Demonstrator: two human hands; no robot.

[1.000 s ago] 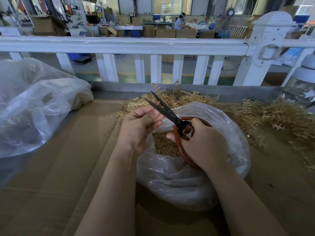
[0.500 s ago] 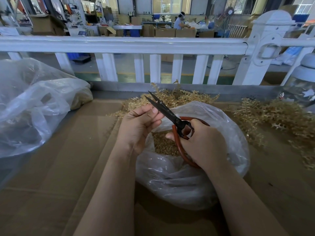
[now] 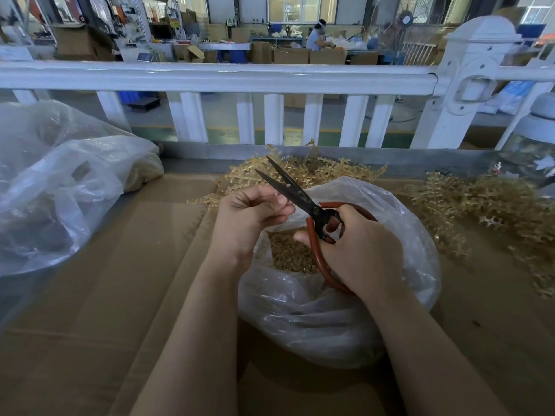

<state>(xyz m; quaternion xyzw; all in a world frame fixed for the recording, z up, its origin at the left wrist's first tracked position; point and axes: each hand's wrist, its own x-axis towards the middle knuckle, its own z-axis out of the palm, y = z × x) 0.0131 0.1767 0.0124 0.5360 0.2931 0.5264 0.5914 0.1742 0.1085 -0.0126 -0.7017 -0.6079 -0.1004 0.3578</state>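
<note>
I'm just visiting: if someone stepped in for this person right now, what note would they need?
Right hand grips the red-handled scissors, blades open.
Left hand has its fingers curled beside the blades; what it pinches is too small to see.
Both are above the open plastic bag, which already holds cut gold pieces.
Left to do: uncut gold sprigs lie piled behind and to the right of the bag on the cardboard.

The right hand (image 3: 360, 253) hides much of the scissors' (image 3: 295, 195) red handles
</note>
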